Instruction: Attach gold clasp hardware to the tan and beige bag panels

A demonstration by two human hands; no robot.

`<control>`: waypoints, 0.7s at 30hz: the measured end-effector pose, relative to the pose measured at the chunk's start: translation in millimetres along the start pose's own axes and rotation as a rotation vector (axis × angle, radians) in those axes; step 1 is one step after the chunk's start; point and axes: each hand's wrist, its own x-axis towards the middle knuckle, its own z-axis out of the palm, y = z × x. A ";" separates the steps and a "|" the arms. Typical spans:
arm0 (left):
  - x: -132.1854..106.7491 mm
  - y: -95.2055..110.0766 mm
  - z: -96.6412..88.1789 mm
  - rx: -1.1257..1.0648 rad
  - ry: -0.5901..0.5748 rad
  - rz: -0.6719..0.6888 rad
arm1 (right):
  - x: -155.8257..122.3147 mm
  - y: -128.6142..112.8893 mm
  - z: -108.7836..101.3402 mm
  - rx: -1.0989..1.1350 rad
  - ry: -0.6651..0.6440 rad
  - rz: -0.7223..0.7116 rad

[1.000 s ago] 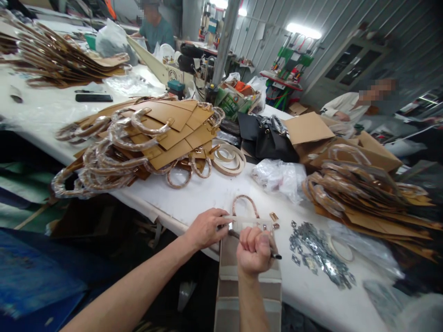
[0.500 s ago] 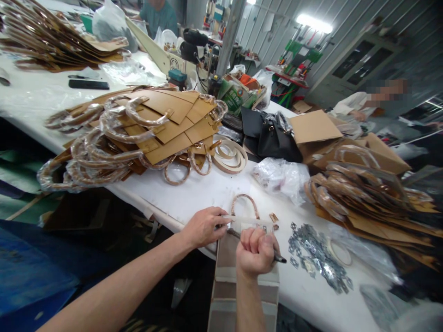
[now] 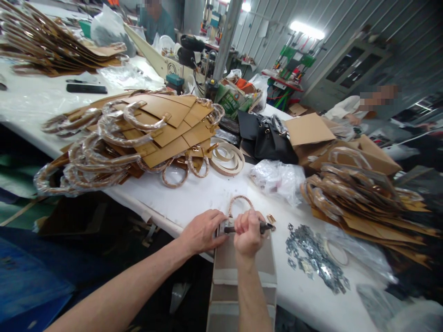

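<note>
My right hand (image 3: pixel 247 233) is shut tight around a screwdriver (image 3: pixel 265 226), which lies across the top of the tan bag (image 3: pixel 242 263) at the table's near edge. My left hand (image 3: pixel 202 232) holds the bag's top, fingers (image 3: pixel 217 222) curled on it. Far right, an open cardboard box (image 3: pixel 374 157) shows a looped handle inside; a black handbag (image 3: pixel 273 143) sits left of it.

Toward four o'clock lie dull, silvery stamped-metal fittings (image 3: pixel 313 258). At ten o'clock are smooth tan leather-look panels (image 3: pixel 166 124) and handles in glossy clear plastic wrap (image 3: pixel 104 157). At two o'clock sit a softly sheened black bag (image 3: pixel 273 145) and matt brown cardboard (image 3: pixel 308 129). Near six o'clock is a dark, glossy hand tool (image 3: pixel 266 226).
</note>
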 end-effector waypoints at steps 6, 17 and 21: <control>-1.3 -5.1 7.5 0.020 0.019 0.016 | 16.1 -16.6 -3.5 0.062 0.063 0.009; 0.8 1.0 6.6 0.062 0.026 0.011 | 50.2 5.0 16.8 -0.038 -0.043 0.321; 1.9 -1.0 6.8 0.065 0.009 0.023 | 38.4 3.3 12.1 -0.012 -0.098 0.277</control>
